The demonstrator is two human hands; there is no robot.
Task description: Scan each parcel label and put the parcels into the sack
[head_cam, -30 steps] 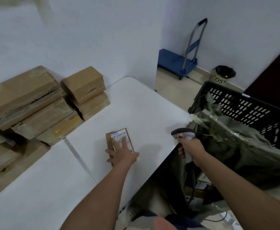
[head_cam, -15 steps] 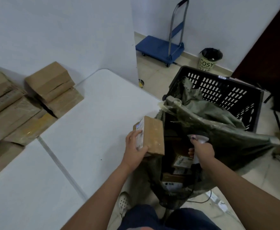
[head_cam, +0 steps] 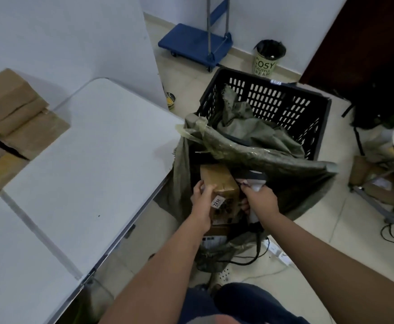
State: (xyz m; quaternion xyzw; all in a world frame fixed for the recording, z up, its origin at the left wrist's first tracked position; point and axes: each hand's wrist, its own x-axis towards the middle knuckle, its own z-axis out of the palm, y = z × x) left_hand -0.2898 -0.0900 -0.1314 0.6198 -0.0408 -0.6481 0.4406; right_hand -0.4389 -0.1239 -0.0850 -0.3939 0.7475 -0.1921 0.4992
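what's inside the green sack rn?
Inside the green sack: the brown parcel gripped by the left hand, plus labelled parcels lower down. The right hand holds the scanner over the opening. The sack's bottom is hidden by arms and shadow.

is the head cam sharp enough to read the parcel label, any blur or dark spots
Head view: the parcel in the left hand is soft with motion blur, so only "7218" on its small tag reads; the inside of the sack lies in deep shadow, dimming the scanner in the right hand; wide-angle distortion bends the table edge.
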